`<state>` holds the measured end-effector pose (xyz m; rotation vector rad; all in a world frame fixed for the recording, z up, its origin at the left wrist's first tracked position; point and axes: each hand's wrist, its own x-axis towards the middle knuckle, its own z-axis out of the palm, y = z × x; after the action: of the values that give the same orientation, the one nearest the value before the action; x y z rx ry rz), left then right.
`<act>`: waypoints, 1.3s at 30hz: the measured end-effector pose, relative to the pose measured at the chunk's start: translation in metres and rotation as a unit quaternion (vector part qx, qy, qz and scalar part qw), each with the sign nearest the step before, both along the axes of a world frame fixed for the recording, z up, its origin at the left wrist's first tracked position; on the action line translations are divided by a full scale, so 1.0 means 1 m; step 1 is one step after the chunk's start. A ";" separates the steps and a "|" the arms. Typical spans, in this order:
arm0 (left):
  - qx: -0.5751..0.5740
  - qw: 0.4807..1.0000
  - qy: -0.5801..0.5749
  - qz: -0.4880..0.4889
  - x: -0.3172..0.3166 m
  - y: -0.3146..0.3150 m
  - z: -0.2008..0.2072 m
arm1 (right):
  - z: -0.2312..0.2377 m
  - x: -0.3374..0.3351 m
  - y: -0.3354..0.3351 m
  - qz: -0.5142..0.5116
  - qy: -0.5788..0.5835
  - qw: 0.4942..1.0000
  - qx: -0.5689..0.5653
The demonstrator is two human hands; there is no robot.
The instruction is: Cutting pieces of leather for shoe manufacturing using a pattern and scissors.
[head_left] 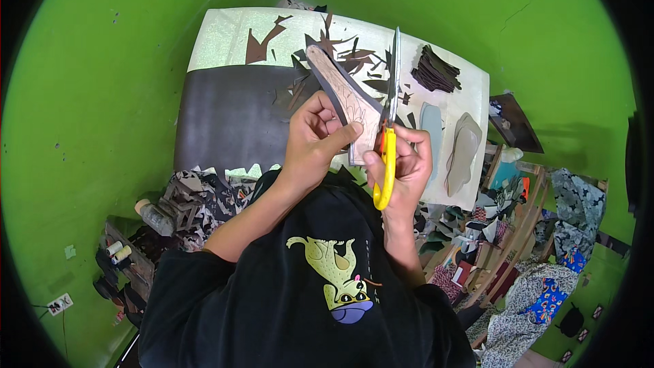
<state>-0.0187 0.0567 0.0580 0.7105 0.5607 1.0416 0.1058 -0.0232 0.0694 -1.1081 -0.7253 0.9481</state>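
Over the table, my left hand (313,136) pinches a long pale pattern template (349,99) with pen marks on it, thumb on top. Dark grey material (323,80) lies under the template and shows as a border along its edges. Scissors (385,180) with yellow handles are gripped in my right hand (409,163). Their blades point away from me, along the right side of the template, and look closed or nearly so. My right thumb is close to the template's lower end; whether it touches is unclear.
A white table (225,34) bears a large dark sheet (231,116), many brown offcuts (354,61), a stack of dark cut pieces (436,70) and grey shaped pieces (464,150). Fabric scraps (204,197) pile up at left, with a wooden rack (511,238) at right. Green walls surround the table.
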 end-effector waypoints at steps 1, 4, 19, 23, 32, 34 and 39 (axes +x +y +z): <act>0.004 1.000 0.003 -0.009 0.000 0.000 -0.001 | 0.000 -0.001 0.002 0.000 0.000 1.000 0.001; 0.023 1.000 0.012 -0.004 0.002 0.002 0.001 | -0.003 -0.003 0.004 -0.017 -0.003 1.000 -0.017; 0.127 0.979 0.137 0.086 0.008 0.031 -0.010 | -0.014 -0.015 -0.006 0.037 0.030 0.999 -0.025; 0.201 0.945 0.226 0.121 -0.002 0.041 0.001 | -0.018 -0.001 -0.018 0.126 0.075 0.989 -0.002; 0.288 0.893 0.342 0.059 -0.018 0.050 0.033 | -0.009 0.004 -0.039 0.215 0.000 0.968 -0.130; 0.332 0.869 0.356 0.090 -0.018 0.050 0.036 | -0.005 0.002 -0.036 0.197 -0.026 0.972 -0.129; 0.348 0.848 0.382 0.120 -0.018 0.049 0.033 | -0.004 0.005 -0.035 0.219 -0.035 0.965 -0.140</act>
<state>-0.0369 0.1055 0.0915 1.7824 0.9837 1.1840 0.1105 -0.0579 0.0655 -1.2576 -0.9376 1.4247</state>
